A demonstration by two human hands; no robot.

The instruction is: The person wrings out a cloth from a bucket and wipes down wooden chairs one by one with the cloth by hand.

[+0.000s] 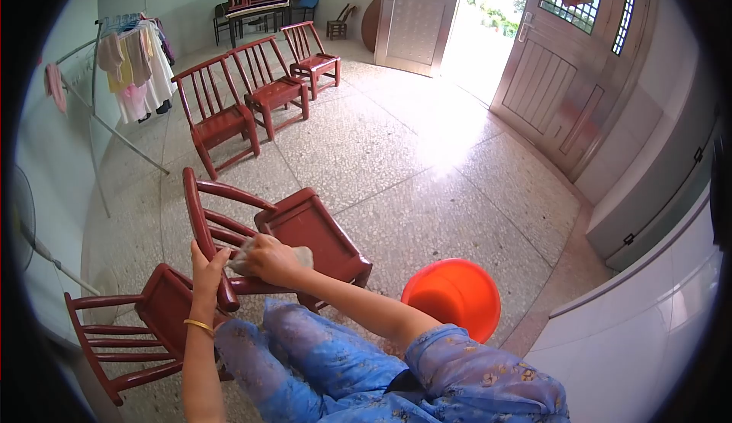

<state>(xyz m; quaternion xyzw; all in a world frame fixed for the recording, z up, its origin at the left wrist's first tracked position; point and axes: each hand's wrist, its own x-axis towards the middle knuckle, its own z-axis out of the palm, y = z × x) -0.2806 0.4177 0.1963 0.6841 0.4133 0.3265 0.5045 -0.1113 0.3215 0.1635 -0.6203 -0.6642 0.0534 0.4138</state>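
Right in front of me stands a dark red wooden chair (311, 232), its slatted back toward my knees. My left hand (206, 274), with a gold bangle on the wrist, is wrapped round the chair's top rail near its lower end. A greyish cloth (303, 256) is bunched under my right hand (272, 260), which presses it against the slats beside that rail. Parts of the cloth stick out on both sides of the fingers. Another red chair (164, 308) stands at my left, partly behind my left arm.
An orange-red bucket (488, 301) stands on the speckled floor at my right. Ahead are three more red chairs (221, 124) in a row. A clothes rack (95, 95) stands along the left wall. The metal door (418, 15) at the back is open.
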